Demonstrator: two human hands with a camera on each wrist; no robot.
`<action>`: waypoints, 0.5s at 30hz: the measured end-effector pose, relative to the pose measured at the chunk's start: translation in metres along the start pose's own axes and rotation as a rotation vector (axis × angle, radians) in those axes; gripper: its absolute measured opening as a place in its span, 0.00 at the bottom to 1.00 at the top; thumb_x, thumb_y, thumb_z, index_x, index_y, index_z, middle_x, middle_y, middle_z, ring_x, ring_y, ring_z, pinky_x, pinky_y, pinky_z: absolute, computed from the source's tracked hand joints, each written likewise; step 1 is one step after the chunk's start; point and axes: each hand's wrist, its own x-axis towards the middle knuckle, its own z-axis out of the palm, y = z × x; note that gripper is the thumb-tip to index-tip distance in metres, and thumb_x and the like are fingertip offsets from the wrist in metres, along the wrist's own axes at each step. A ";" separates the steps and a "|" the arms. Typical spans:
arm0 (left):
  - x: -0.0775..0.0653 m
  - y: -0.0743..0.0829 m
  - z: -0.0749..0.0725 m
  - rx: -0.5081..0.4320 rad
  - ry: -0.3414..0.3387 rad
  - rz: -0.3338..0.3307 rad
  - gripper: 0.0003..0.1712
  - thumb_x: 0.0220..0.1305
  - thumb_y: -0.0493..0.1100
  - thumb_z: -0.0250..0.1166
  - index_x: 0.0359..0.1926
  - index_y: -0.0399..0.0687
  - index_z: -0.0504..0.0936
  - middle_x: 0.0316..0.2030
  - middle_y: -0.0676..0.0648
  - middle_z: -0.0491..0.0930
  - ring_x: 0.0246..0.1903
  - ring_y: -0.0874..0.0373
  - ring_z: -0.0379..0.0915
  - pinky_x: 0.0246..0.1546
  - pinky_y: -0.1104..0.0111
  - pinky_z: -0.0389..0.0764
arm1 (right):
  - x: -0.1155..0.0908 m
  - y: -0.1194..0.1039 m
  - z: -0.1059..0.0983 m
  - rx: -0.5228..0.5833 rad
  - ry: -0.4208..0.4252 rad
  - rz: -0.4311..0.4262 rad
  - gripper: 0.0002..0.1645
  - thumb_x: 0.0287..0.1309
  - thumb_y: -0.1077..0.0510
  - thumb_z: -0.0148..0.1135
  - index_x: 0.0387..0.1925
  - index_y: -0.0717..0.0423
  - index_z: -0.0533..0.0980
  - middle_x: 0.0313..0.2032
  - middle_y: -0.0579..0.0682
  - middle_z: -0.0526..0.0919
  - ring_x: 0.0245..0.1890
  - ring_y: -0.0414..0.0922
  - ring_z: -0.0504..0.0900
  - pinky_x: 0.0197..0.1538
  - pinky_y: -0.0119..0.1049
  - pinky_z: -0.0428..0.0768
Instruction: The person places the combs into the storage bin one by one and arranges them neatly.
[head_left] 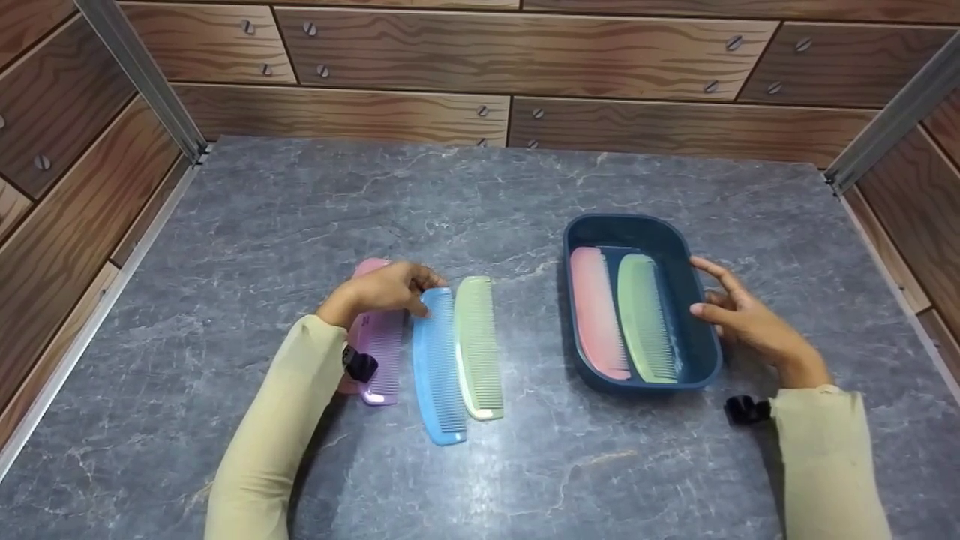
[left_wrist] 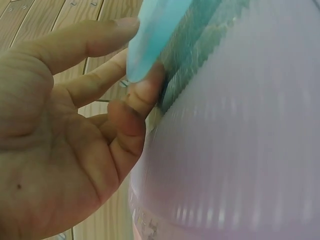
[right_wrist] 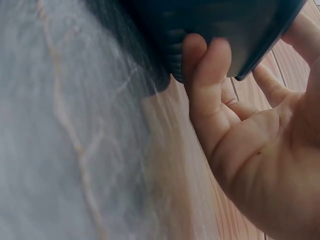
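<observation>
My left hand [head_left: 386,289] pinches the upper end of a blue comb [head_left: 436,375] between thumb and fingers; the left wrist view shows the comb's tip [left_wrist: 155,40] at the thumb. Right beside it lies a light green comb [head_left: 478,349]. Partly hidden beneath my left hand and wrist is a purple comb [head_left: 385,360], overlapping a pink comb [head_left: 371,265]. My right hand [head_left: 750,322] holds the right side of a dark blue tub [head_left: 641,386], thumb at the rim and fingers against the outer wall. Inside lie a coral-pink comb [head_left: 598,315] and a green comb [head_left: 645,319], side by side.
A grey marble-patterned tabletop [head_left: 525,480] carries everything. Wood-patterned panels [head_left: 525,52] wall in the back and both sides, with metal posts [head_left: 142,75] at the back corners. Small black wrist devices [head_left: 361,365] sit on both arms.
</observation>
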 end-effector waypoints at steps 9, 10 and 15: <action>-0.001 0.002 0.001 0.014 -0.039 0.042 0.35 0.52 0.28 0.67 0.64 0.42 0.73 0.35 0.49 0.71 0.35 0.57 0.63 0.39 0.69 0.69 | 0.000 0.001 0.001 0.063 -0.020 -0.009 0.40 0.69 0.62 0.51 0.74 0.36 0.47 0.35 0.46 0.71 0.20 0.34 0.67 0.27 0.30 0.73; -0.001 0.003 0.001 0.009 -0.044 0.049 0.35 0.52 0.28 0.66 0.64 0.43 0.72 0.36 0.48 0.71 0.36 0.57 0.63 0.40 0.69 0.69 | 0.000 0.001 0.001 0.073 -0.024 -0.007 0.41 0.69 0.62 0.51 0.74 0.36 0.47 0.36 0.46 0.71 0.21 0.34 0.68 0.28 0.31 0.74; 0.000 0.005 0.002 -0.022 -0.046 0.072 0.34 0.53 0.27 0.64 0.64 0.43 0.72 0.49 0.43 0.75 0.44 0.56 0.67 0.48 0.66 0.72 | 0.000 0.000 0.001 0.031 -0.017 0.005 0.41 0.69 0.60 0.52 0.74 0.35 0.45 0.37 0.48 0.70 0.29 0.36 0.71 0.33 0.33 0.76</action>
